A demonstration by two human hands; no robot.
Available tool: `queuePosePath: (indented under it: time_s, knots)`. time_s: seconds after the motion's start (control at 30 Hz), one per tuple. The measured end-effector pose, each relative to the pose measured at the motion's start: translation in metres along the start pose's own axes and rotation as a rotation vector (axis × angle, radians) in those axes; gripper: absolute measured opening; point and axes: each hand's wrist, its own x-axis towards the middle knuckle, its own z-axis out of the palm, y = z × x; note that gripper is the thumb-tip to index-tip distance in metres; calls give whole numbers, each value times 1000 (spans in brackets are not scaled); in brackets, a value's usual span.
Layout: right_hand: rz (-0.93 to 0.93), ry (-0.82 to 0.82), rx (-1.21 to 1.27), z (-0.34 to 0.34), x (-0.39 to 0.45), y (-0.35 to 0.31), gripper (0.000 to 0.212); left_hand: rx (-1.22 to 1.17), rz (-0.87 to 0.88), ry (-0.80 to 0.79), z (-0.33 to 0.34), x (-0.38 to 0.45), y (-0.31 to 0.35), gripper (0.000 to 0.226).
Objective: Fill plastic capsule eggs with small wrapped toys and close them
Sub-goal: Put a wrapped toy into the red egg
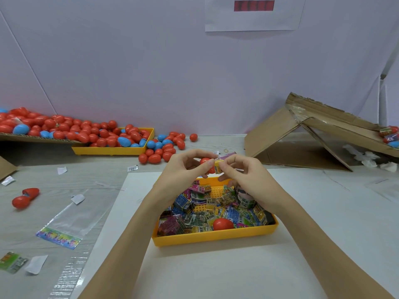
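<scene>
Now the left hand [185, 167] is holding a red egg half [205, 162] above the far end of the yellow tray [213, 237], its fingers curled around the shell. The right hand [241, 171] is pinching a small wrapped toy [218, 167] between thumb and fingertips, touching the egg's right side. The toy's long axis is pointing leftward into the shell, so the right hand seems the one to push. Whether the opening is facing it, I cannot tell.
</scene>
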Motion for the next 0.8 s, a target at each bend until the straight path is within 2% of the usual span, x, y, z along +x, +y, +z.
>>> queuePosePath:
  time_s: [0.07, 0.23, 0.5, 0.67, 0.73, 0.8]
  knots:
    - [-5, 3, 1, 1, -1, 0, 19, -11, 9, 25, 2, 0, 0, 18]
    - [23, 27, 21, 3, -4, -1, 27, -11, 55, 95, 5, 0, 0, 23]
    - [13, 31, 219, 2, -4, -6, 28, 74, 173, 46, 1, -1, 4, 38]
    - [185, -3, 531, -1, -2, -7, 56, 140, 240, 14, 2, -1, 3, 42]
    - [265, -62, 648, -2, -1, -7, 54, 192, 283, 10, 5, 0, 3, 43]
    - [302, -113, 691, -4, 0, -6, 43, 256, 317, 8, 9, 1, 1, 46]
